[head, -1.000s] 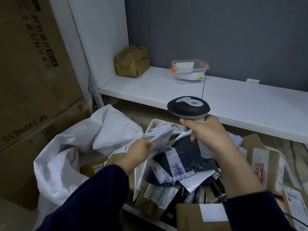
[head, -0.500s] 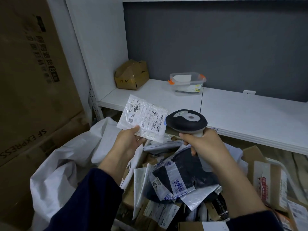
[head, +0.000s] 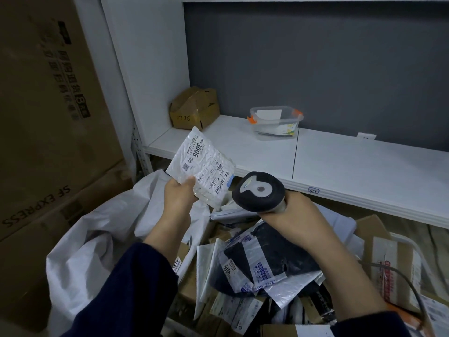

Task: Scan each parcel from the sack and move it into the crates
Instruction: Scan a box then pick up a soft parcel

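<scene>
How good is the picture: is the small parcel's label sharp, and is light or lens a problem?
Head view: the light is dim and flat; the big number 3005 on the parcel in the left hand reads clearly, its fine print does not; the cardboard boxes at the left are in shade; the wide lens makes the shelf post lean.

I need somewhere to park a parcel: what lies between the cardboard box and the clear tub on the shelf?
Nothing: the head view shows only bare white shelf between the cardboard box and the clear tub, which stand apart.
</scene>
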